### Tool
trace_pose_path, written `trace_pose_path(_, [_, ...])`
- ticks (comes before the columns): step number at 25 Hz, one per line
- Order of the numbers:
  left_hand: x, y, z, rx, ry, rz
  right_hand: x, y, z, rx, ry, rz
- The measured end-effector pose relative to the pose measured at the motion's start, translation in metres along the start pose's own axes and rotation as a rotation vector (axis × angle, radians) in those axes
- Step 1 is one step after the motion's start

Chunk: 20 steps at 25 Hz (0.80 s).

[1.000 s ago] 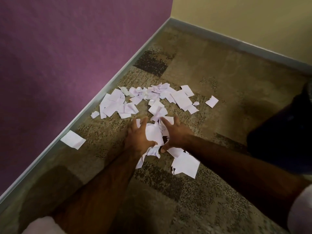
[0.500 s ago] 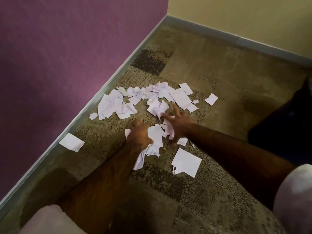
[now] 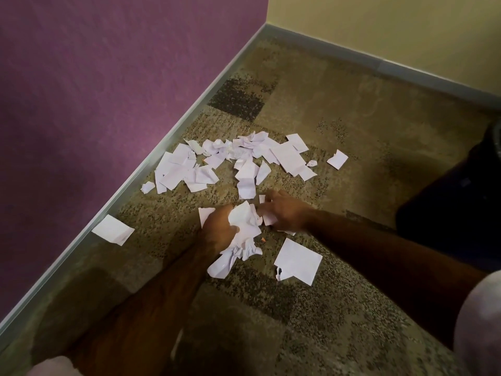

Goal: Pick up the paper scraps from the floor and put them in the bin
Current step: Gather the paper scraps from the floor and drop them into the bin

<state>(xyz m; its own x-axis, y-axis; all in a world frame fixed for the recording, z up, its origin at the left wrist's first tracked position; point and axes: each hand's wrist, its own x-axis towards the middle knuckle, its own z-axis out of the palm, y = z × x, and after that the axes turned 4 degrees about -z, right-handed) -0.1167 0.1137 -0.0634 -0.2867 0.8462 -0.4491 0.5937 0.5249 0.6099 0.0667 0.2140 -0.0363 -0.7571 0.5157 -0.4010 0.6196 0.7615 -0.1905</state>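
Clutching crumpled paper scraps (image 3: 244,226), left hand (image 3: 219,230) and right hand (image 3: 286,211), close together over carpet (image 3: 339,109).

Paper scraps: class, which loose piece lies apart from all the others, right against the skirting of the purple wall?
The flat square scrap left of the left hand; it lies alone, away from the main heap.

One camera on my head looks forward and down over my left hand (image 3: 218,226) and right hand (image 3: 284,213), close above the floor (image 3: 352,126), wall corner (image 3: 267,23) beyond them.
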Motion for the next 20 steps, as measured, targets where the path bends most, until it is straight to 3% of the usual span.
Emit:
trace_pose_path(4, [-0.007, 0.004, -0.007, -0.114, 0.019, -0.035, -0.018, 0.002, 0.009, 0.103, 0.075, 0.083])
trace_pose_path(9, [-0.009, 0.068, -0.039, -0.317, -0.048, 0.010, -0.069, 0.025, -0.032, 0.694, 0.211, 0.419])
trace_pose_path(14, [-0.032, 0.198, -0.067, -0.506, -0.227, 0.167, -0.162, 0.043, -0.113, 0.878, 0.543, 0.491])
trace_pose_path(20, [-0.098, 0.397, 0.016, -0.574, -0.462, 0.456, -0.317, 0.078, -0.198, 0.869, 1.028, 0.790])
